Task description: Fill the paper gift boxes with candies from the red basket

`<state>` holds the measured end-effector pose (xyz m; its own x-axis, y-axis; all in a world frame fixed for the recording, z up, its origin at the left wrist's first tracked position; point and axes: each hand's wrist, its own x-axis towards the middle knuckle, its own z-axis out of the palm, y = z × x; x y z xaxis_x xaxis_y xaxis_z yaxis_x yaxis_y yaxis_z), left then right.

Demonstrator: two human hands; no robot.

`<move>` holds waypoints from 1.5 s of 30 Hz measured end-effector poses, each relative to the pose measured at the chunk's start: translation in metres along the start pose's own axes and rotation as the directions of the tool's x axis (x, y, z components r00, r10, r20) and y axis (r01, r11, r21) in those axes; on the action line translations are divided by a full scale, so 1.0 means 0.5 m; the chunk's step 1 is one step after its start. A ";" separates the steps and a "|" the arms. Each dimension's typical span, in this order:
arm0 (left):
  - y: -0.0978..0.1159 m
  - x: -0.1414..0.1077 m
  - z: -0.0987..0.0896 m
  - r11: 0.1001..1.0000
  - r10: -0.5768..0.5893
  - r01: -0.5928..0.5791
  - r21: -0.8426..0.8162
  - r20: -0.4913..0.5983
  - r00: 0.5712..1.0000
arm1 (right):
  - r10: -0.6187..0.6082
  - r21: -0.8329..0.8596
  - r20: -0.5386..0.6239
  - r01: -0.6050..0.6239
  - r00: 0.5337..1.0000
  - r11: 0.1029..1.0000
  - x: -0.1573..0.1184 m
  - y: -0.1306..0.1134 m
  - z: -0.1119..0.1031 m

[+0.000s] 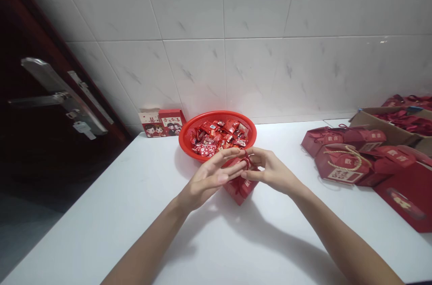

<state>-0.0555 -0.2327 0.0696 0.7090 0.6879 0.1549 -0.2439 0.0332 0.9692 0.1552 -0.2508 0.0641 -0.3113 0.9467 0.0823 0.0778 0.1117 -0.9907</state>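
Observation:
A small red gift box [239, 193] stands on the white table in front of me, partly covered by my hands. A dark red ribbon [247, 159] is looped at its top. My right hand [275, 171] is curled at the ribbon, its fingers and thumb closed on it. From the other side my left hand [207, 178] reaches over the box with its fingers stretched out, the tips close to the ribbon. Whether those tips touch the ribbon, I cannot tell. Just behind the hands sits a red plastic basket [184, 141] holding several red-wrapped candies [216, 134].
Several red gift boxes [342, 166] cluster on the right, one with a rope handle. Behind them stands a cardboard carton [362, 118] with red ribbons. Two small printed boxes [162, 124] lean by the tiled wall [253, 73]. A dark door [30, 141] borders the table's left.

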 end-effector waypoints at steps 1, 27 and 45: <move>0.000 -0.001 0.000 1.000 0.013 -0.013 0.000 0.003 1.000 | -0.018 -0.032 -0.012 0.018 1.000 0.999 0.002 0.002 0.001; -0.118 0.049 0.004 0.583 0.080 -0.079 0.809 0.040 0.996 | -0.418 -0.845 0.143 0.330 0.897 0.421 -0.016 0.018 -0.020; -0.125 0.054 -0.031 0.727 -0.100 0.013 0.686 0.087 0.991 | -0.307 -0.768 0.100 0.270 0.946 0.581 -0.018 0.017 -0.034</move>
<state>-0.0313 -0.2053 0.0101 0.7844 0.6159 0.0732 0.2862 -0.4642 0.8382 0.1749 -0.2534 0.0570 -0.4134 0.8315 0.3710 0.6887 0.5521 -0.4700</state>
